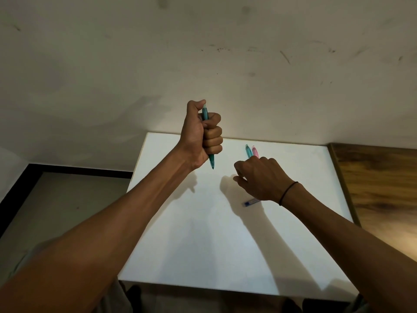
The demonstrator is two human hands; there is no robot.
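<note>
A teal pen (205, 114) is gripped upright in the left hand (200, 136) above the counter (203, 245).
The right hand (259, 179) is held loosely curled, nothing pinched, over a pink pen's (255, 152) near end.

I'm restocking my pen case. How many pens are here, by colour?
Teal: 2 (held teal pen in left hand; lying teal pen)
Pink: 1 (pink pen)
Blue: 1 (blue pen, partly hidden under right hand)
Total: 4
</note>
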